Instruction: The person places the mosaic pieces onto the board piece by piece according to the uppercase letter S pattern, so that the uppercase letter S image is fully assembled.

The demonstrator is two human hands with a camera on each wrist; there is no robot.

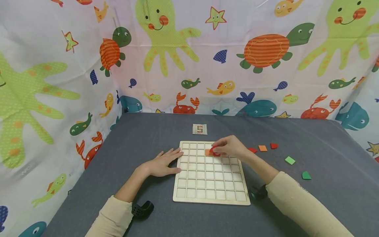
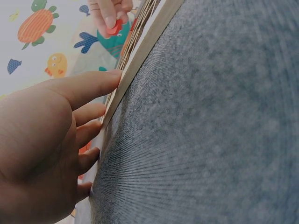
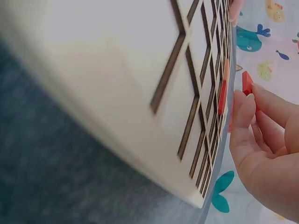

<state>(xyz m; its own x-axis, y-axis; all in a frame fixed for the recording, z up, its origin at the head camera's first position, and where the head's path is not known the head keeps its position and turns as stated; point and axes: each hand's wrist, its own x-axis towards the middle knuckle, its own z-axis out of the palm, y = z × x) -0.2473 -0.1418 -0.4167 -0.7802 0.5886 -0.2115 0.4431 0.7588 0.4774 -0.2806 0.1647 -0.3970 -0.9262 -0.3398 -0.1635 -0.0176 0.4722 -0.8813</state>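
Note:
A wooden grid board (image 1: 211, 201) with square cells lies on the grey table. My left hand (image 1: 163, 163) rests at its left edge, fingers spread and thumb touching the side rim (image 2: 140, 56). Over the board's upper part, my right hand (image 1: 232, 146) pinches a small red tile (image 3: 247, 82) between thumb and fingers, held above the surface. In the upper rows sits an orange tile (image 1: 208, 152); in the right wrist view another red tile (image 3: 222, 97) lies in the grid beside it. My right fingers partly hide these cells in the head view.
Right of the board lie loose tiles: a red one (image 1: 252, 150), an orange square (image 1: 262, 148), another red one (image 1: 273, 145), a light green one (image 1: 290, 160) and a darker green one (image 1: 306, 175). Behind the board is a small patterned card (image 1: 199, 129). Printed cloth hangs around the table.

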